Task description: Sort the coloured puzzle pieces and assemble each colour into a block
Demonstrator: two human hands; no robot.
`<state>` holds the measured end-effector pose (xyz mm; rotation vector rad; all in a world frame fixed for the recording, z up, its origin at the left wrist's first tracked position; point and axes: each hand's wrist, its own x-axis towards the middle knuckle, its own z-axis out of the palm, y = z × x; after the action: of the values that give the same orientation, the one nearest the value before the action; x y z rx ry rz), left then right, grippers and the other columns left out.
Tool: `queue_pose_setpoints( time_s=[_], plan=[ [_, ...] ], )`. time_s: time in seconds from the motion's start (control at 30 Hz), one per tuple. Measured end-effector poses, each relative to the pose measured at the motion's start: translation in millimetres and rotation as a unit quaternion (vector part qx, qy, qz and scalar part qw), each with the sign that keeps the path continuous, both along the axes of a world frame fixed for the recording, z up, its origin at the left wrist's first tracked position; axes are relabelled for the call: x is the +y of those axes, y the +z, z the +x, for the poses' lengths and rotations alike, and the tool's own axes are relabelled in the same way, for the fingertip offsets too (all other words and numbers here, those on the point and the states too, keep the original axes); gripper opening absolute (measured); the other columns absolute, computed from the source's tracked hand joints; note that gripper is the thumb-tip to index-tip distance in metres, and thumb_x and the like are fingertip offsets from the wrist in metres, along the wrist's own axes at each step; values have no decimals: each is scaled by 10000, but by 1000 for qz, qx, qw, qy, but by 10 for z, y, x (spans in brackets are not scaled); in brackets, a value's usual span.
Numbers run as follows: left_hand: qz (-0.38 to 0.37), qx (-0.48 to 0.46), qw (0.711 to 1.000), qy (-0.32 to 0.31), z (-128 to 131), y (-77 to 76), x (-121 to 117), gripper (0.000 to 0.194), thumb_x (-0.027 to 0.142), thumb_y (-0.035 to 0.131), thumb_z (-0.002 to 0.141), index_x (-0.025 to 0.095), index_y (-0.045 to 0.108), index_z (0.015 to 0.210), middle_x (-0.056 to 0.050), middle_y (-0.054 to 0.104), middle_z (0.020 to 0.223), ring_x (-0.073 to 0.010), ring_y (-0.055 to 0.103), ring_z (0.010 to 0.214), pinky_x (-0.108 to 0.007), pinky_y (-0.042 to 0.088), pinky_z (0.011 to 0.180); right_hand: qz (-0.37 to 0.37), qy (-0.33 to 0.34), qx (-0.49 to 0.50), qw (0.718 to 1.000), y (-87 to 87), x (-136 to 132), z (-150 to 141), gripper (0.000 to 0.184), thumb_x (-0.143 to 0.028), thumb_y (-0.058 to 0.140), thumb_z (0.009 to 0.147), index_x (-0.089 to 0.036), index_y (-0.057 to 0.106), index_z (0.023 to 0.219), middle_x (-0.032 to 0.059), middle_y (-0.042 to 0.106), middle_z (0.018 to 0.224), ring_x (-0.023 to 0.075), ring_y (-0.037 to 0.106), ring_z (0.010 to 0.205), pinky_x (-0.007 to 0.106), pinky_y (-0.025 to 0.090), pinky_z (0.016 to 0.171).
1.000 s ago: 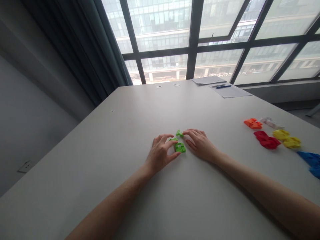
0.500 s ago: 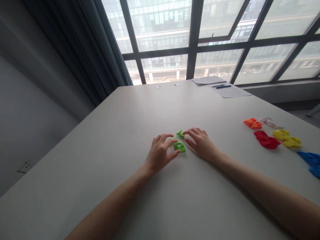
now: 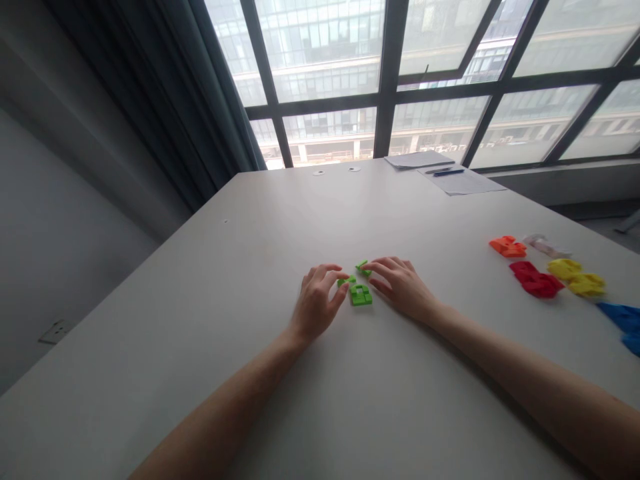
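Three small bright green plastic pieces lie close together on the white table, between my hands. My left hand (image 3: 317, 300) has its thumb and index finger closed on the left green piece (image 3: 346, 281), which is partly hidden by the fingers. Just right of that thumb rests the front green piece (image 3: 361, 295), squarish with an opening in it, untouched. My right hand (image 3: 400, 283) lies with its fingers curved and its thumb apart from them. Its index fingertip touches the far green piece (image 3: 363, 268), which has an upright part.
To the right lie an orange piece (image 3: 508, 246), a crumpled clear plastic bag (image 3: 547, 247), red pieces (image 3: 536, 279), yellow pieces (image 3: 577, 278) and blue pieces (image 3: 623, 320). Paper sheets (image 3: 463, 183) with a pen (image 3: 449, 172) sit at the table's far edge, below the windows.
My left thumb has drawn back from the front green piece and come up to the left one. The right hand has barely moved.
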<state>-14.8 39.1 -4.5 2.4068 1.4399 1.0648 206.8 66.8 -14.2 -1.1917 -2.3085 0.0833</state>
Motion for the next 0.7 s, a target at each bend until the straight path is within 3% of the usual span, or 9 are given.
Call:
queue_pose_setpoints(
  time_s=[0.27, 0.37, 0.6, 0.7],
  plan=[
    [-1, -11, 1000, -7, 3, -12, 9, 134, 220, 527, 934, 203, 646, 994, -60, 612, 1105, -220, 537, 1090, -426, 412, 999, 9, -34, 26, 999, 10, -7, 13, 11, -227, 604, 892, -232, 605, 900, 28, 710, 929, 224, 621, 952, 375, 380, 894],
    [3, -11, 1000, -12, -2, -10, 7, 128, 222, 532, 933, 200, 643, 994, -64, 610, 1104, -222, 535, 1090, -427, 416, 993, 16, -40, 55, 998, 1, -2, 19, 42, -199, 603, 887, -223, 572, 901, 22, 705, 903, 214, 636, 891, 377, 383, 882],
    [17, 4, 999, -38, -11, 15, -13, 211, 266, 580, 915, 197, 607, 1112, -77, 611, 1138, -238, 529, 1098, -426, 428, 987, 1, 13, 197, 980, 68, -42, -22, 112, -300, 626, 892, -234, 543, 928, 8, 691, 894, 186, 655, 849, 361, 420, 863],
    [16, -1, 998, -54, -24, 18, -7, 277, 317, 587, 915, 200, 591, 1166, -85, 611, 1149, -245, 525, 1108, -428, 434, 988, -12, 54, 216, 975, 111, -93, -46, 149, -339, 641, 881, -241, 544, 938, 10, 687, 900, 188, 651, 855, 359, 442, 846]
  ],
)
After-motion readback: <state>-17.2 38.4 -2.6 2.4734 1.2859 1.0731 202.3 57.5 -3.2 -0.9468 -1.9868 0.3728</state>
